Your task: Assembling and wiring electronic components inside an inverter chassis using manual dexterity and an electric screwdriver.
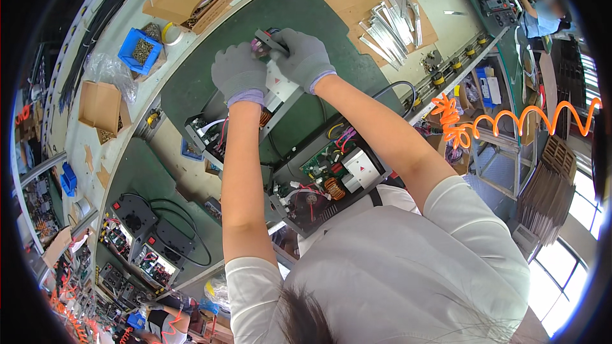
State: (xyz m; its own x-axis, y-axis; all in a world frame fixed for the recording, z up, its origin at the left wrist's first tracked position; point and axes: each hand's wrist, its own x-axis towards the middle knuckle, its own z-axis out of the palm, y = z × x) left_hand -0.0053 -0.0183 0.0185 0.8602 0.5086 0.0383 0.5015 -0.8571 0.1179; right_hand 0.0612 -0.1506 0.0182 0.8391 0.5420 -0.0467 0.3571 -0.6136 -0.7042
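Observation:
Both my hands wear grey gloves and work at the far end of an open electronic unit (280, 91) on a green mat. My left hand (241, 74) is closed at the unit's end, with its fingertips hidden, so what they hold does not show. Closed round a small dark end panel (270, 43), my right hand (302, 58) pinches its edge. A silvery metal cover with a red mark lies below the hands, beside a copper coil and wires. Nearer to me stands a second open unit (331, 181), with a green circuit board, coil and white-silver block.
Metal strips (392, 25) lie on cardboard at the far right. A blue bin (139, 51) of small screws and an open carton (102, 108) stand on the left. More units (150, 229) rest lower left. An orange coiled hose (503, 118) hangs at right; a person (545, 16) works beyond.

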